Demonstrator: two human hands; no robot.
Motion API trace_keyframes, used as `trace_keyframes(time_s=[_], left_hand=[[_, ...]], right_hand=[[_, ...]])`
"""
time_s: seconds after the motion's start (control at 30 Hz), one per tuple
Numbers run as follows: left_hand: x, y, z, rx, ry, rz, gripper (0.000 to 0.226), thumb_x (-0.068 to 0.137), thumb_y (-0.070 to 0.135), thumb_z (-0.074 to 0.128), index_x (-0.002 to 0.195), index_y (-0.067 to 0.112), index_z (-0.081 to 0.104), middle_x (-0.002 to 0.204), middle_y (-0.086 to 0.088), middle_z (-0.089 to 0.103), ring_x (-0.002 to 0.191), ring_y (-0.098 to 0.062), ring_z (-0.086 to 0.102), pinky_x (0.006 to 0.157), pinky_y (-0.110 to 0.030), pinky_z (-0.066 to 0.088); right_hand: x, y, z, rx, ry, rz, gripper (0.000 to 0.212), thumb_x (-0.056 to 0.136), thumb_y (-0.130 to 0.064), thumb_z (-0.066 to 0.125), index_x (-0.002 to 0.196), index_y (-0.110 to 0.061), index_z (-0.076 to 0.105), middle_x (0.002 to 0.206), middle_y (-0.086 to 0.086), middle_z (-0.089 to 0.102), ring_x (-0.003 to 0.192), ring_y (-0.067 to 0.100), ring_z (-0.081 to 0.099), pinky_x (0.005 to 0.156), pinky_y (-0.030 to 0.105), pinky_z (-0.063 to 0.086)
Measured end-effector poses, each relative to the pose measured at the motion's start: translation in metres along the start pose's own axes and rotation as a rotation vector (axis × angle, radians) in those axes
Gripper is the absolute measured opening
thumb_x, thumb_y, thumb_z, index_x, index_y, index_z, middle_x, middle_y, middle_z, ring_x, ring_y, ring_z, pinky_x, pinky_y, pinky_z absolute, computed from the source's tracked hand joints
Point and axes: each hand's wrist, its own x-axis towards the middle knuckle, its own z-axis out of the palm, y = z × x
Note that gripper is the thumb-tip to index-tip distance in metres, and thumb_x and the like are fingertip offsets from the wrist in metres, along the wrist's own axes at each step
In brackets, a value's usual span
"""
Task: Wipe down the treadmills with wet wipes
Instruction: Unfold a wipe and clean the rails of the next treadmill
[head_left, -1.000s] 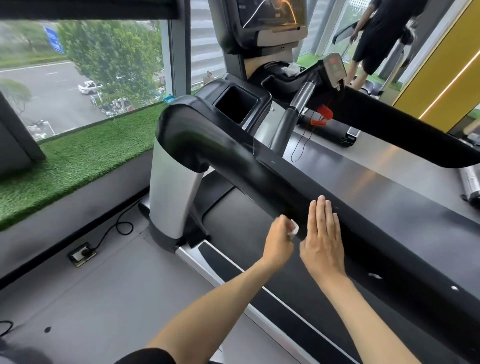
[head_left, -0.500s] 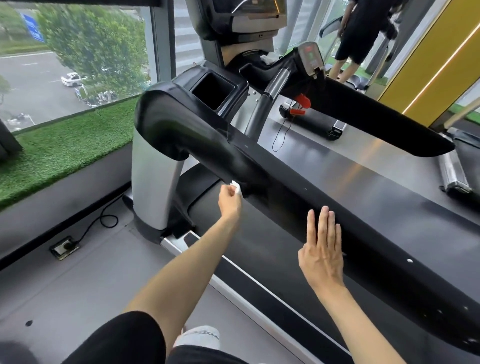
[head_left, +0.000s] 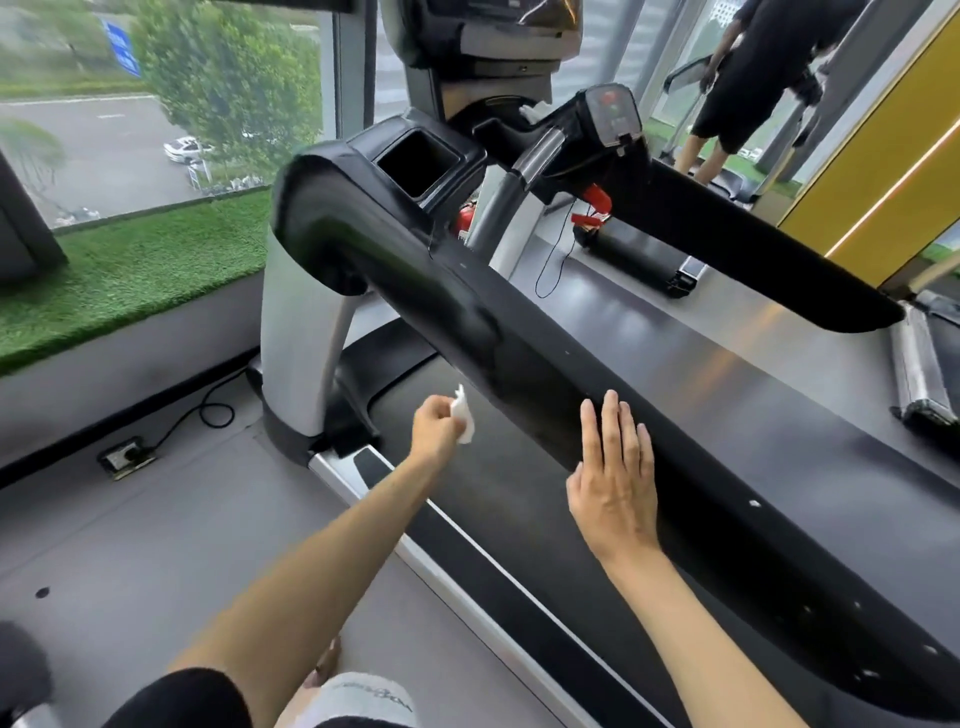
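Head view: left hand (head_left: 438, 430) is pinching a scrunched white wet wipe (head_left: 464, 423) just under the treadmill's black handrail (head_left: 519, 332), can't tell if it's touching, while the right hand (head_left: 615, 480) lies flat on that rail, fingers straight.

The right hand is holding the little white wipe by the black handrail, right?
Not quite. The head view shows the left hand pinching the little white wipe by the black handrail; the right hand is flat and holds nothing.
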Motion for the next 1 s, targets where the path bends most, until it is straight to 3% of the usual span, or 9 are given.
trace_keyframes(time_s=[0.13,0.27,0.37,0.47,0.57,0.7,0.77,0.9,1.0], left_hand=[[0.024,0.023,0.007,-0.14,0.179,0.052,0.023,0.083,-0.01,0.05,0.095,0.009,0.051,0.085,-0.003,0.054,0.082,-0.019,0.052,0.063,-0.023,0.041],[-0.018,0.027,0.063,-0.067,0.246,0.266,0.022,0.096,0.007,0.044,0.082,0.024,0.042,0.089,-0.003,0.049,0.08,-0.021,0.048,0.07,-0.032,0.039],[-0.073,-0.006,0.094,0.118,0.077,0.484,0.027,0.088,-0.003,0.04,0.079,0.022,0.041,0.089,0.002,0.041,0.08,-0.017,0.039,0.072,-0.036,0.04],[-0.086,-0.032,0.095,0.262,-0.037,0.692,0.01,0.092,0.016,0.034,0.085,0.021,0.038,0.091,0.005,0.039,0.084,-0.013,0.035,0.075,-0.027,0.037],[-0.044,-0.016,0.084,0.155,0.128,0.554,0.022,0.095,0.008,0.029,0.075,0.017,0.032,0.082,-0.002,0.036,0.074,-0.022,0.035,0.063,-0.036,0.036],[-0.012,0.016,0.074,-0.036,0.347,0.296,0.017,0.099,0.006,0.034,0.084,0.014,0.039,0.095,-0.007,0.041,0.086,-0.025,0.045,0.076,-0.029,0.037],[-0.033,0.005,0.093,-0.025,0.348,0.336,0.011,0.097,0.005,0.035,0.09,0.012,0.041,0.094,-0.007,0.042,0.086,-0.025,0.044,0.076,-0.03,0.036],[-0.095,-0.044,0.128,0.104,0.099,0.568,0.005,0.086,0.021,0.041,0.087,0.023,0.037,0.091,-0.008,0.043,0.077,-0.017,0.038,0.067,-0.029,0.041],[-0.065,-0.021,0.105,0.102,0.212,0.532,0.019,0.095,0.014,0.035,0.082,0.027,0.037,0.089,-0.005,0.04,0.078,-0.018,0.04,0.069,-0.029,0.037]], right_hand=[[-0.006,0.009,-0.001,0.023,-0.001,0.108,0.086,0.075,-0.006,0.067,0.149,0.0,0.026,0.154,0.03,0.017,0.144,0.04,0.017,0.119,0.046,0.01],[-0.008,0.011,0.001,0.032,-0.009,0.083,0.088,0.076,-0.01,0.069,0.151,0.0,0.023,0.155,0.03,0.015,0.145,0.041,0.015,0.118,0.049,0.01],[-0.008,0.01,0.004,0.048,0.005,0.09,0.089,0.076,-0.011,0.07,0.15,0.001,0.022,0.154,0.031,0.016,0.144,0.042,0.015,0.118,0.05,0.009],[-0.008,0.01,0.008,0.043,0.03,0.089,0.088,0.076,-0.009,0.069,0.15,0.0,0.023,0.154,0.031,0.018,0.144,0.042,0.017,0.118,0.049,0.009],[-0.009,0.01,0.009,0.048,0.035,0.083,0.086,0.076,-0.01,0.067,0.15,0.0,0.024,0.154,0.031,0.018,0.143,0.042,0.018,0.118,0.048,0.009],[-0.01,0.012,0.009,0.041,0.041,0.071,0.085,0.077,-0.01,0.066,0.15,0.0,0.024,0.154,0.031,0.019,0.143,0.042,0.018,0.118,0.047,0.007],[-0.01,0.014,0.012,0.033,0.05,0.067,0.085,0.078,-0.01,0.066,0.15,0.0,0.024,0.154,0.03,0.019,0.143,0.041,0.017,0.119,0.047,0.007],[-0.011,0.017,0.017,-0.017,0.074,0.052,0.08,0.084,-0.013,0.067,0.15,0.0,0.024,0.153,0.03,0.019,0.143,0.04,0.018,0.119,0.047,0.009],[-0.011,0.016,0.017,-0.017,0.076,0.046,0.08,0.082,-0.016,0.065,0.149,0.001,0.026,0.153,0.031,0.021,0.142,0.042,0.02,0.119,0.048,0.009]])
